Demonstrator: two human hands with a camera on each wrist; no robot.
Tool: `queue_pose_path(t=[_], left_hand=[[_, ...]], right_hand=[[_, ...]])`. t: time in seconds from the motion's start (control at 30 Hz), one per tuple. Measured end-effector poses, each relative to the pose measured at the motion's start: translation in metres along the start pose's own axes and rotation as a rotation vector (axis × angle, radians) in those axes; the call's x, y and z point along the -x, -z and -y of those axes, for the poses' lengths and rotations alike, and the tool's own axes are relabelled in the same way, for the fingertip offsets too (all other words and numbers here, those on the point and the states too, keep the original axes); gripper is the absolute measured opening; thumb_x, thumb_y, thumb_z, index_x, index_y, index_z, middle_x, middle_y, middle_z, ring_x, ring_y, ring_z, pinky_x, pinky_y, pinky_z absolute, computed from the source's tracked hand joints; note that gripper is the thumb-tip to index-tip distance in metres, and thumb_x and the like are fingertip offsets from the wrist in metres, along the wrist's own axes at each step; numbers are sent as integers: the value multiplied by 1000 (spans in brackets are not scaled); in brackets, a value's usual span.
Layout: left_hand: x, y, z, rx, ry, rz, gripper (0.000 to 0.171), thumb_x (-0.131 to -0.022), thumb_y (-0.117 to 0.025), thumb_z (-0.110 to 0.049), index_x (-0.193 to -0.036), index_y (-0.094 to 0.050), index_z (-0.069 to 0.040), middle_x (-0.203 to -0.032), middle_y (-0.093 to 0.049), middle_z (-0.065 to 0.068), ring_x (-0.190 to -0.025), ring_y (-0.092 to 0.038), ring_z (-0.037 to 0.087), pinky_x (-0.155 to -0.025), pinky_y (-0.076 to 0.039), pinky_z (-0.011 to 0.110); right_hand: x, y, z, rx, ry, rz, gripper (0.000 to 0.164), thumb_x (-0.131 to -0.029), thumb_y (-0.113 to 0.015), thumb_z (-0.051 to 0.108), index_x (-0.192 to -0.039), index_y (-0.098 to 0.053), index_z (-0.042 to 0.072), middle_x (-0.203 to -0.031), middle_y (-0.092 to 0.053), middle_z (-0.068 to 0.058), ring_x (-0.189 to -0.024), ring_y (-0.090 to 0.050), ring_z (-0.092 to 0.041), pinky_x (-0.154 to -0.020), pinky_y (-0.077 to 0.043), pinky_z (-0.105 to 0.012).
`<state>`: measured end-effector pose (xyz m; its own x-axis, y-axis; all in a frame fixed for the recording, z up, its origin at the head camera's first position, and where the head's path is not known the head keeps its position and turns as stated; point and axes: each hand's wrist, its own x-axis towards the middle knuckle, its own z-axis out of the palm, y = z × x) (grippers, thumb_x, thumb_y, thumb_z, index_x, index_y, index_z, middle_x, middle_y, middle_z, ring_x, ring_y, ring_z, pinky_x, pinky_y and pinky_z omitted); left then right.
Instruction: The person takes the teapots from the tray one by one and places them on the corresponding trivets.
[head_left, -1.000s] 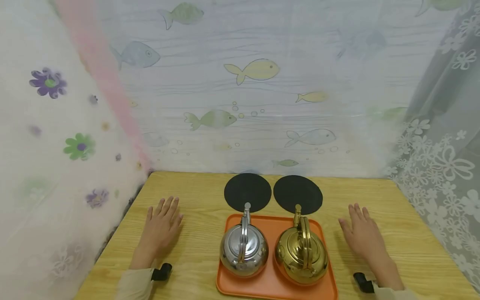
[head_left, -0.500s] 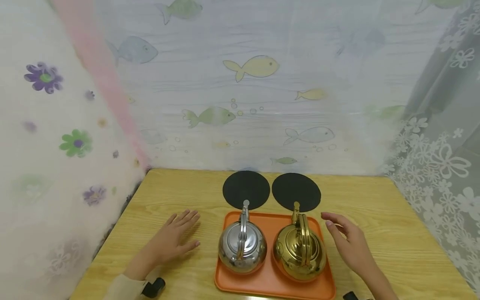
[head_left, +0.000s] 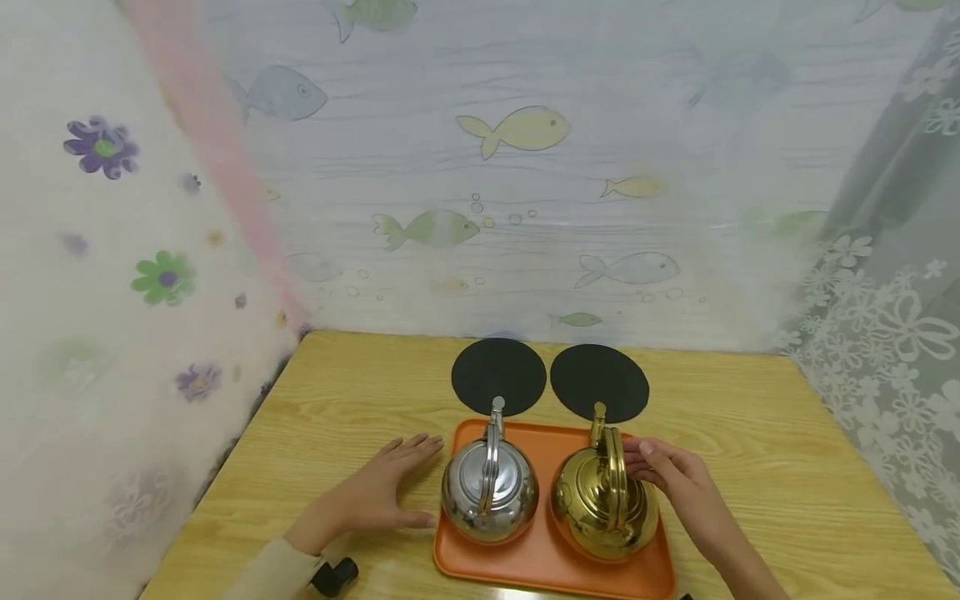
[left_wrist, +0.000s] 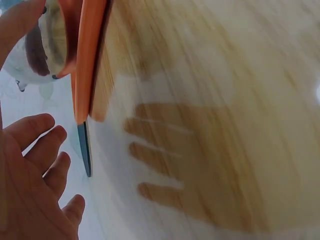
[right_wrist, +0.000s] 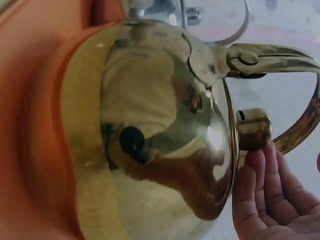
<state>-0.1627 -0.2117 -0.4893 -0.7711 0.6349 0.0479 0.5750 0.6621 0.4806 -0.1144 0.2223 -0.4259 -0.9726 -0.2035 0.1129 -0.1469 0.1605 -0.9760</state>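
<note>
A silver kettle (head_left: 480, 508) and a gold kettle (head_left: 581, 508) stand side by side on an orange tray (head_left: 543, 550), spouts pointing to the far side. My left hand (head_left: 378, 492) is spread beside the silver kettle, fingertips close to the tray's left edge, holding nothing. From the right, my right hand (head_left: 682, 483) reaches to the gold kettle, fingers extended toward its arched handle (head_left: 617, 479). The right wrist view shows those fingertips right at the lid knob (right_wrist: 255, 130), inside the handle's loop, with the thumb apart at the frame's edge.
Behind the tray lie two black round mats (head_left: 498, 375), overlapped in view by the spouts. The wooden table (head_left: 787, 458) ends at a fish-print curtain (head_left: 525, 208) at the back. Flowered curtains hang on both sides.
My right hand has lifted from the table on the right and moved left to the gold kettle's handle. My left hand has slid right, close to the silver kettle. The kettles have stayed put.
</note>
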Motion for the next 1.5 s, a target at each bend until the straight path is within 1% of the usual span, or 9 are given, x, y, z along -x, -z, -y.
queue_pose_path(t=[0.07,0.23,0.33,0.7,0.9,1.13,1.23,1.37,1.5], left_hand=[[-3,-1,-1,23,-5,7,106,-78,-75,-69,-160,-36,-14,-164,-37,1,-154,-27,29,-124,-19,60],[-9,-6,2,45,-17,26,112,-74,-77,-72,-161,-33,-16,-165,-34,-1,-155,-23,27,-125,-16,60],[-11,-8,3,38,-31,26,113,-73,-76,-74,-161,-33,-16,-166,-34,0,-155,-24,29,-124,-17,61],[-16,-11,5,33,-55,10,112,-75,-75,-74,-160,-35,-12,-165,-35,4,-153,-27,36,-121,-23,65],[-18,-14,9,55,-61,22,112,-75,-75,-73,-160,-35,-12,-165,-34,4,-153,-27,37,-120,-24,66],[-21,-15,7,93,-66,27,109,-77,-76,-70,-159,-36,-11,-166,-33,5,-153,-27,38,-120,-20,68],[-22,-15,8,132,-63,20,108,-76,-79,-67,-159,-36,-11,-166,-32,4,-153,-26,38,-121,-17,68],[-21,-19,11,172,-51,22,110,-75,-81,-66,-160,-34,-14,-167,-30,2,-154,-23,36,-122,-12,67],[-18,-24,15,205,-27,16,112,-73,-82,-66,-161,-33,-17,-167,-29,-2,-156,-20,32,-124,-9,64]], right_hand=[[-1,2,-1,-85,10,25,44,-112,-36,18,-132,-57,-15,-110,-72,5,-100,-68,-7,-87,-57,-20],[-3,6,-2,-280,65,110,40,-112,-32,12,-126,-69,9,-114,-73,2,-104,-68,-8,-89,-57,-21],[-4,8,-1,-352,58,167,43,-112,-29,9,-124,-70,17,-117,-73,2,-106,-68,-7,-91,-56,-21],[-8,11,5,-608,-40,333,49,-112,-23,9,-131,-68,15,-120,-71,2,-107,-68,-8,-94,-56,-24],[-5,9,5,-628,-96,344,47,-112,-24,9,-134,-65,19,-131,-69,-1,-114,-67,-11,-99,-54,-25],[1,4,0,-575,-134,266,40,-110,-32,7,-137,-58,21,-138,-64,2,-121,-64,-12,-101,-53,-27],[5,-1,0,-492,-168,167,40,-109,-38,7,-149,-44,7,-139,-61,10,-122,-63,-10,-99,-54,-26],[9,-9,3,-397,-216,48,56,-107,-46,7,-154,-22,-13,-135,-62,10,-118,-64,-6,-92,-56,-23],[11,-17,6,-359,-222,-23,57,-104,-51,2,-153,-25,-14,-130,-64,2,-113,-64,-6,-88,-57,-21]])
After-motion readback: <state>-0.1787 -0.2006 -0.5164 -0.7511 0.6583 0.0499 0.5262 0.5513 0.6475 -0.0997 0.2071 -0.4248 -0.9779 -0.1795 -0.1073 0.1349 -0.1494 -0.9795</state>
